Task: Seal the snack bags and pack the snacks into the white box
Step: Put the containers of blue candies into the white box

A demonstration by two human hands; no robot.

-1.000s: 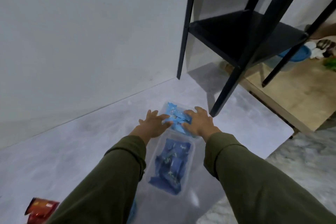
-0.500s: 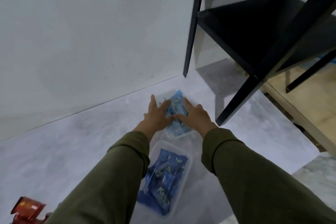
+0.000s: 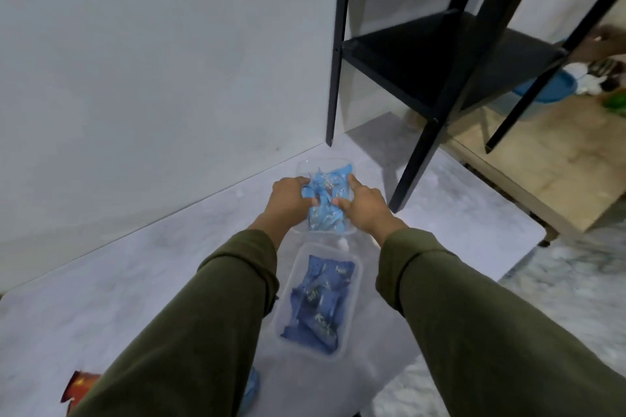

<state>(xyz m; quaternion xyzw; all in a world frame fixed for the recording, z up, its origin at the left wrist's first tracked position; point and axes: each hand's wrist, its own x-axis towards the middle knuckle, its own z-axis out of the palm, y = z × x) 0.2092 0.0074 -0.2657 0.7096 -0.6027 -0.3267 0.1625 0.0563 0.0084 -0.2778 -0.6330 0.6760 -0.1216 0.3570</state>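
Note:
A pile of light blue snack packets [image 3: 327, 200] fills the far clear plastic box [image 3: 305, 166] on the pale floor mat. My left hand [image 3: 290, 201] grips the left side of the pile with curled fingers. My right hand [image 3: 362, 206] grips the right side, thumb and forefinger spread round the packets. Closer to me, a second clear box [image 3: 352, 266] holds several dark blue snack packets [image 3: 318, 301]. Both sleeves are olive green.
A black metal shelf unit [image 3: 423, 54] stands just right of the boxes, one leg [image 3: 411, 176] near my right hand. A white wall rises behind. A red snack bag [image 3: 78, 389] lies at lower left. Another person's hand [image 3: 601, 44] shows far right.
Both hands have gone from lying flat on the light blue packets to gripping them from either side. The camera has shifted slightly.

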